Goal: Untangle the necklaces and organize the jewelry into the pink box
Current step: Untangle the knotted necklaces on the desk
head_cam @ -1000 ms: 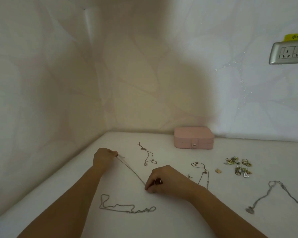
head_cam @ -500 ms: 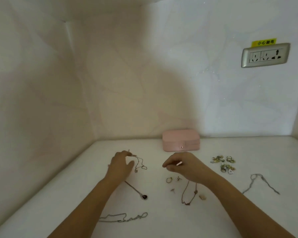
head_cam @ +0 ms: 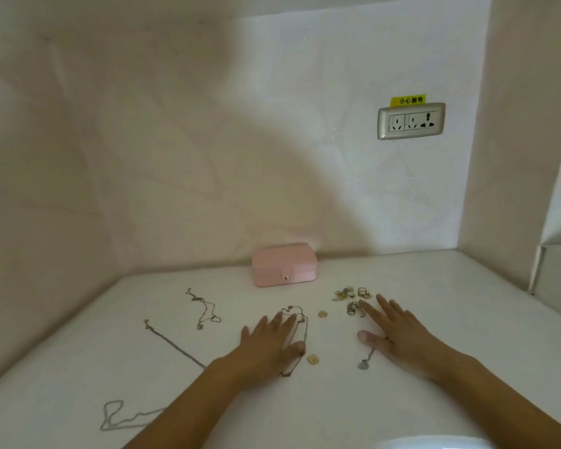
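The pink box [head_cam: 284,264] stands closed against the back wall. My left hand [head_cam: 271,343] lies flat with straight fingers on a thin necklace [head_cam: 300,322] in the middle of the white table [head_cam: 467,303]. My right hand [head_cam: 394,328] lies flat too, fingertips touching a pile of rings [head_cam: 353,299]. A silver heart pendant [head_cam: 363,364] shows below its thumb. Three more chains lie to the left: a tangled chain [head_cam: 204,307], a straight chain [head_cam: 172,343] and a silver chain [head_cam: 120,416] near the front edge. Two small gold pieces [head_cam: 313,359] lie between my hands.
The table sits in a corner, with walls at the back, left and right. A wall socket [head_cam: 411,120] with a yellow label is above at the right. A white ledge [head_cam: 557,273] stands at the far right.
Both hands let go of the chain they pinched and now lie flat and open on the table. The view has swung right, bringing the socket and right wall into sight.
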